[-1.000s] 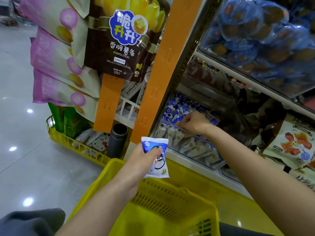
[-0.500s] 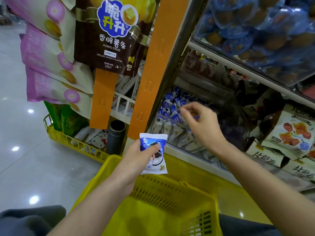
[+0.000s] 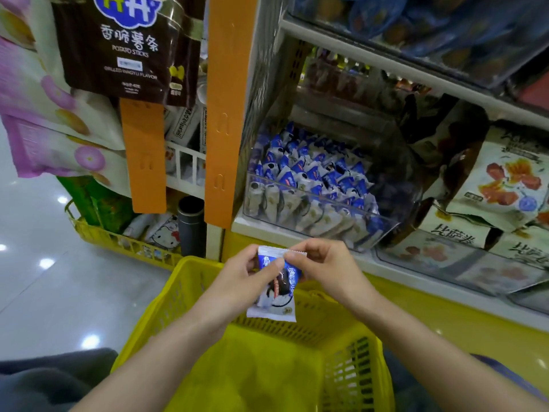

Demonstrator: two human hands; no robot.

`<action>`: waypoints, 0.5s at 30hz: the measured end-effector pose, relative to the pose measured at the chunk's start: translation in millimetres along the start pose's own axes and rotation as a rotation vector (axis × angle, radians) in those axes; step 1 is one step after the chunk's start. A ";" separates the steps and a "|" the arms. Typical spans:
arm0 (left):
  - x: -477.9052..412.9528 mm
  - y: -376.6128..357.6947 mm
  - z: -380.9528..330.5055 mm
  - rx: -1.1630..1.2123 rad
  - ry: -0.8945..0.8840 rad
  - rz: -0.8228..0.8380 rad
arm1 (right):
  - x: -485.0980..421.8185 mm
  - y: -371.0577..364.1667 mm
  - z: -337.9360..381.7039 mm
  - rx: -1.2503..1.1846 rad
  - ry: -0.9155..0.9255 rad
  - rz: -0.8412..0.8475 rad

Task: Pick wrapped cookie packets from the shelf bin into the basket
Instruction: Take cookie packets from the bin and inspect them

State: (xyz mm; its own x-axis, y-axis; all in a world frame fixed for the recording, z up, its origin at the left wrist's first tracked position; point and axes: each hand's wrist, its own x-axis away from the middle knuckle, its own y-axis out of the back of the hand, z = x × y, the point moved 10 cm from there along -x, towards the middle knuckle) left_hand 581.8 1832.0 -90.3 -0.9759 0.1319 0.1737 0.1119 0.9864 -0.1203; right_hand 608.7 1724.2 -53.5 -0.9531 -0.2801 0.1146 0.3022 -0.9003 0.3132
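A blue-and-white wrapped cookie packet (image 3: 274,298) hangs above the far rim of the yellow basket (image 3: 297,382). My left hand (image 3: 240,278) grips the packet's upper left part with thumb and fingers. My right hand (image 3: 323,266) pinches the crimped top edge at the upper right; whether that edge belongs to a second packet overlapping the first I cannot tell. Behind the hands, the clear shelf bin (image 3: 315,217) holds several more of the same cookie packets (image 3: 309,173). The basket's inside looks bare where it shows.
An orange upright strip (image 3: 222,114) stands left of the bin. Hanging snack bags (image 3: 124,46) fill the upper left. A low yellow crate (image 3: 118,242) and a dark cylinder (image 3: 191,224) sit on the floor. Other snack bags (image 3: 505,179) lie right of the bin.
My right hand has come out of the bin and down to meet my left hand over the basket. It now pinches a packet edge beside the left hand's packet.
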 end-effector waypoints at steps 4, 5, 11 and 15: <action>-2.6 3.4 5.5 -0.099 -0.025 -0.060 | 6.7 -4.5 -7.4 -0.006 0.047 0.024; -3.0 4.0 6.2 -0.124 -0.036 -0.068 | 8.1 -4.0 -6.1 0.077 0.085 0.011; -5.9 1.9 16.2 -0.106 0.014 -0.066 | 18.4 -4.2 18.6 0.649 0.395 -0.083; -7.2 -2.2 13.4 -0.019 0.025 -0.036 | 12.4 16.1 9.6 0.436 0.262 -0.184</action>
State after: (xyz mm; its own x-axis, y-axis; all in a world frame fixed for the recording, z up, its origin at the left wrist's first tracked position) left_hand 586.0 1827.6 -104.4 -0.9745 0.0984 0.2018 0.0806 0.9922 -0.0946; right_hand 601.9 1709.5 -38.0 -0.9459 -0.2545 -0.2011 0.0547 -0.7363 0.6745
